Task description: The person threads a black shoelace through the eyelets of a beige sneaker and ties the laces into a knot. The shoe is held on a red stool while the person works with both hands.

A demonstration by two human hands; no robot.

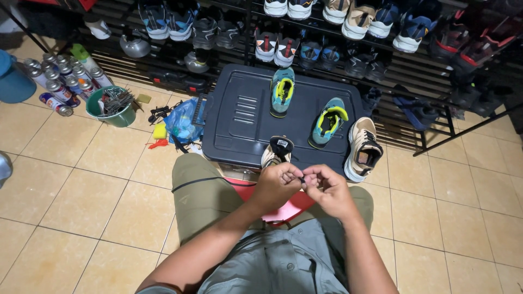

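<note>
Over the lap, left hand and right hand pinching a black lace, beige shoe beneath.

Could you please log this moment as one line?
left hand: pinching lace | right hand: pinching lace | tan shoe: beside hands, on dark lid

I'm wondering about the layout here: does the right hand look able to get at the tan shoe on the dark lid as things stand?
Probably yes. The tan shoe lies at the lid's near right corner, just beyond the right hand, with nothing between them. That hand is pinching a small dark piece together with the left hand, though.
</note>
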